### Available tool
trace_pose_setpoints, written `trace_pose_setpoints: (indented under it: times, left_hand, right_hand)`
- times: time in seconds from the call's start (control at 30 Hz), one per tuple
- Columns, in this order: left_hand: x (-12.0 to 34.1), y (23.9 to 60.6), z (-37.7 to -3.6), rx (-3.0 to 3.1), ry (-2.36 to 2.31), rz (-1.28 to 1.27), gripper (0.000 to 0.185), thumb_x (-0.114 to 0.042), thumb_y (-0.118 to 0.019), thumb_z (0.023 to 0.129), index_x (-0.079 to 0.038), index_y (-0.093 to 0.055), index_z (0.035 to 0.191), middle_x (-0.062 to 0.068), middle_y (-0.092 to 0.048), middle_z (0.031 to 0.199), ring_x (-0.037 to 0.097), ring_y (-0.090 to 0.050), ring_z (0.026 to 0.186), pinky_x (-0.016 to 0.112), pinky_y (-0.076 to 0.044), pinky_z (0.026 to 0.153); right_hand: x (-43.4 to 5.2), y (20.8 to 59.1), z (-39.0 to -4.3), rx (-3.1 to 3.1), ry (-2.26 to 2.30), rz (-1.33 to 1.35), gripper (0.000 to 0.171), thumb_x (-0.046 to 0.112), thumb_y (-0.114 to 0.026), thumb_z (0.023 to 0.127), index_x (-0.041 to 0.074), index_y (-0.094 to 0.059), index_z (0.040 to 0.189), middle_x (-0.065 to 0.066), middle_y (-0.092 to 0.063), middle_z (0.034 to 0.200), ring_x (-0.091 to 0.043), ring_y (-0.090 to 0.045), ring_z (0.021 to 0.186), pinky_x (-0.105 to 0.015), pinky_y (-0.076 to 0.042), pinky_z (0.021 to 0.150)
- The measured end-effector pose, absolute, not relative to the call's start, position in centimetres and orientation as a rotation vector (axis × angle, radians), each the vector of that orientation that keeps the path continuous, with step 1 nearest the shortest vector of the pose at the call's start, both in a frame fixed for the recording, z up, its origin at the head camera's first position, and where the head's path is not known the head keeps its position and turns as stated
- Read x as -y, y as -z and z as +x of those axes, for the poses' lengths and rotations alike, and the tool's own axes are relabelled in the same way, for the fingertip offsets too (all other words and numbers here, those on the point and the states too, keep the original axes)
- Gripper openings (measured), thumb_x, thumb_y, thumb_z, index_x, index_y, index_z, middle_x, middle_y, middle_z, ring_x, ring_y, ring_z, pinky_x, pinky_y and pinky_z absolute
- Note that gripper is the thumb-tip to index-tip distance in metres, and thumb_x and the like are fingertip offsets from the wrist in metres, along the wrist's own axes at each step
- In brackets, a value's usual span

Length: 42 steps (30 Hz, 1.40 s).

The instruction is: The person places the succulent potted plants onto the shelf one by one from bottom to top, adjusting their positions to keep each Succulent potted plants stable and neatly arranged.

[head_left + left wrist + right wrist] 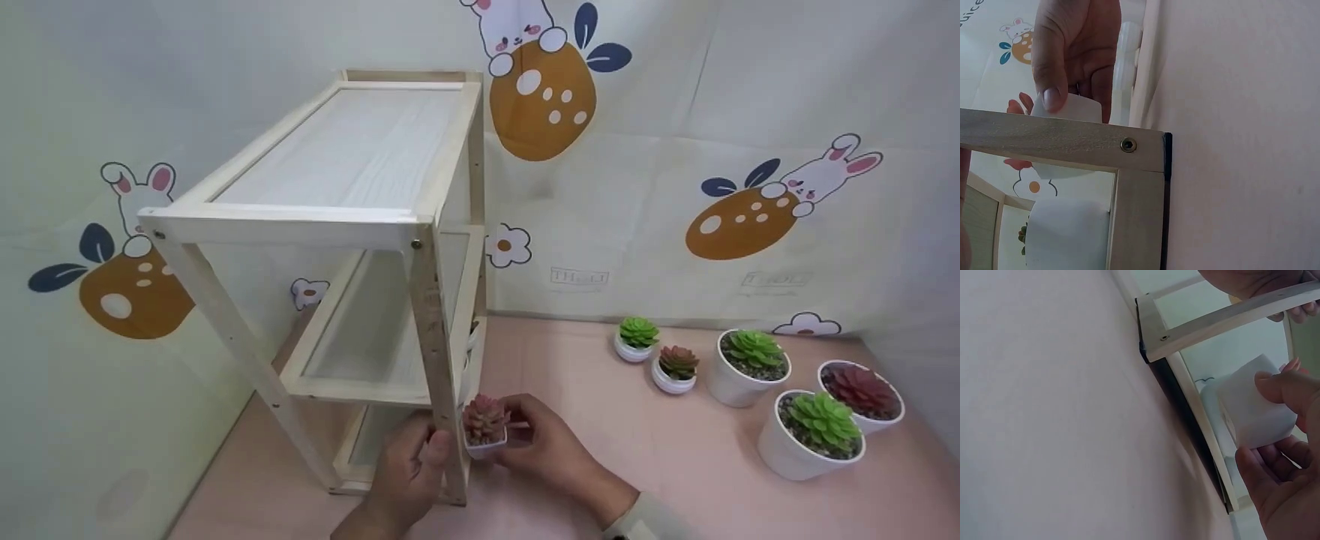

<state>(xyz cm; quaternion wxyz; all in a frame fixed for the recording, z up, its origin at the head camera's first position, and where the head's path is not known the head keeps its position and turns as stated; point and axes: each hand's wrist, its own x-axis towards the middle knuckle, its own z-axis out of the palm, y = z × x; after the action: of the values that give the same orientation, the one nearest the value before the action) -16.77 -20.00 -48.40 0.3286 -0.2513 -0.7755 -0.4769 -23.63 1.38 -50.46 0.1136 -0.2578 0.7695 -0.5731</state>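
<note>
My right hand pinches a small square white pot with a pinkish succulent, close beside the shelf's front right post. In the right wrist view, thumb and fingers grip the sides of the white pot. A three-tier pale wooden shelf stands on the pink cloth. My left hand holds its front right post low down, thumb on the near face. Through the frame, the left wrist view shows another white pot on the bottom tier; its plant is mostly hidden.
To the right on the pink cloth stand two small round pots, one with a green succulent and one with a reddish succulent. Beyond them are larger white pots, two green and one dark red. A printed curtain hangs behind.
</note>
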Motion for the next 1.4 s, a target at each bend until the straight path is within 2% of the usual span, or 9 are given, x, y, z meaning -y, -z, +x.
trace_pose_setpoints:
  times: [0.27,0.5,0.63,0.73,0.93,1.13,1.4]
  left_hand:
    - [20.0,48.4,-16.8,2.043,1.258,-0.647,0.016,0.010,-0.055,0.096,-0.001,-0.062,0.105,0.003,-0.068,0.091,0.002,-0.060,0.083,0.025,-0.055,0.068]
    - [20.0,48.3,-16.7,2.036,1.270,-0.655,0.018,0.010,-0.055,0.095,0.000,-0.063,0.108,0.008,-0.072,0.096,0.002,-0.063,0.085,0.023,-0.055,0.070]
    - [20.1,48.4,-16.7,2.024,1.284,-0.680,0.022,0.012,-0.054,0.094,0.004,-0.064,0.112,0.014,-0.075,0.104,0.007,-0.068,0.089,0.023,-0.056,0.073]
    - [20.1,48.3,-16.7,2.027,1.297,-0.682,0.024,0.013,-0.054,0.094,0.002,-0.064,0.114,0.014,-0.075,0.105,0.008,-0.070,0.093,0.022,-0.057,0.076]
    - [20.0,48.2,-16.6,2.042,1.300,-0.660,0.026,0.014,-0.056,0.094,-0.002,-0.063,0.113,0.013,-0.074,0.104,0.012,-0.072,0.094,0.022,-0.058,0.076]
    - [20.0,48.3,-16.6,2.045,1.279,-0.648,0.024,0.013,-0.056,0.093,-0.002,-0.063,0.110,0.010,-0.072,0.100,0.006,-0.068,0.090,0.023,-0.058,0.074]
    - [20.0,48.3,-16.7,2.039,1.279,-0.643,0.019,0.010,-0.057,0.094,-0.002,-0.064,0.107,0.007,-0.072,0.094,0.003,-0.065,0.085,0.021,-0.055,0.072]
  right_hand:
    - [0.0,50.8,-23.3,-2.275,1.620,-0.743,0.053,0.017,-0.083,0.087,0.007,-0.057,0.132,-0.011,-0.064,0.127,-0.027,-0.064,0.119,-0.041,-0.055,0.102]
    - [0.6,50.8,-23.2,-2.267,1.612,-0.673,0.056,0.021,-0.085,0.087,0.012,-0.055,0.134,-0.006,-0.066,0.125,-0.021,-0.064,0.119,-0.037,-0.054,0.103]
    - [0.8,51.0,-23.2,-2.276,1.608,-0.679,0.056,0.020,-0.086,0.086,0.013,-0.056,0.133,-0.005,-0.066,0.124,-0.021,-0.065,0.117,-0.036,-0.055,0.101]
    - [0.9,51.1,-23.1,-2.280,1.596,-0.691,0.055,0.018,-0.084,0.086,0.015,-0.056,0.134,-0.004,-0.066,0.125,-0.022,-0.065,0.119,-0.035,-0.055,0.101]
    - [1.2,51.3,-22.8,-2.288,1.589,-0.715,0.055,0.017,-0.081,0.088,0.017,-0.056,0.138,-0.003,-0.065,0.128,-0.023,-0.065,0.122,-0.033,-0.054,0.102]
    - [1.6,51.2,-22.7,-2.294,1.582,-0.717,0.058,0.016,-0.082,0.087,0.020,-0.057,0.139,0.001,-0.063,0.127,-0.021,-0.063,0.121,-0.032,-0.054,0.103]
    - [2.0,51.3,-22.7,-2.275,1.585,-0.693,0.048,0.019,-0.080,0.090,0.021,-0.060,0.134,0.003,-0.064,0.126,-0.017,-0.063,0.121,-0.029,-0.054,0.101]
